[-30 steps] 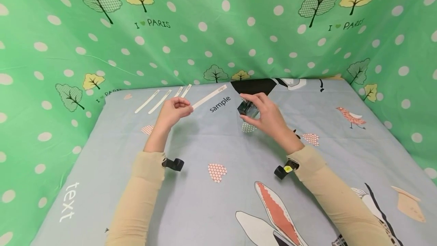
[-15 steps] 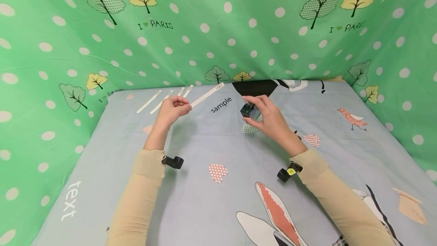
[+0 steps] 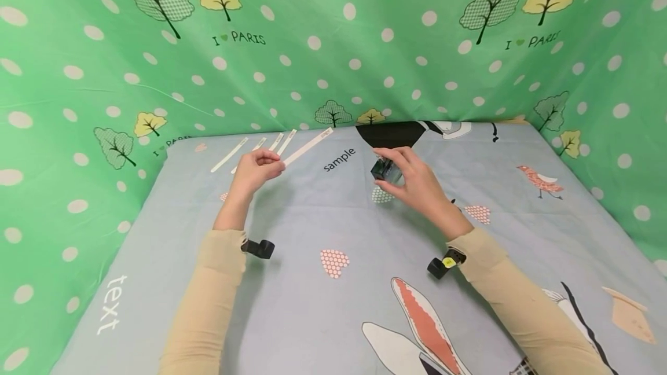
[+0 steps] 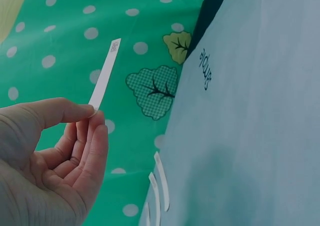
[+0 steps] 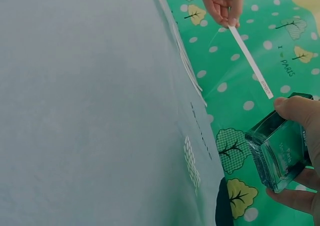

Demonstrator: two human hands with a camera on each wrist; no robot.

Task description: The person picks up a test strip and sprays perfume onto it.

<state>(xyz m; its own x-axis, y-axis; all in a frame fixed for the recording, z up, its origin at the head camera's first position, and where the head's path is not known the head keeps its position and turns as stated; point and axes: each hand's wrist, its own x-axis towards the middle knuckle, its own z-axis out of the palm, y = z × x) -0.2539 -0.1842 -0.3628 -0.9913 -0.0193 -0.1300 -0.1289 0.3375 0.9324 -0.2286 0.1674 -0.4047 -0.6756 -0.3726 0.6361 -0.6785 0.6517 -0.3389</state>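
Between thumb and fingers, my left hand [image 3: 256, 171] pinches one end of a white paper test strip [image 3: 308, 148]. Small print marks the strip's far end, which points up and to the right in the head view. My right hand [image 3: 417, 183] grips a teal glass perfume bottle [image 5: 280, 153], tilted, with thumb on one side and fingers on the other. Lettering on its glass is too small to read. In the head view the bottle [image 3: 387, 170] is partly covered by the fingers. Strip and bottle are apart, both raised above the cloth.
Several more paper strips [image 3: 229, 155] lie side by side at the table's back left, some partly behind my left hand. A grey-blue printed cloth [image 3: 292, 305] covers the table. Behind it hangs a green dotted curtain [image 3: 333, 45].
My left hand has drawn the strip left, away from the bottle. My right hand has shifted slightly right, still holding the bottle. The head view has moved a little.
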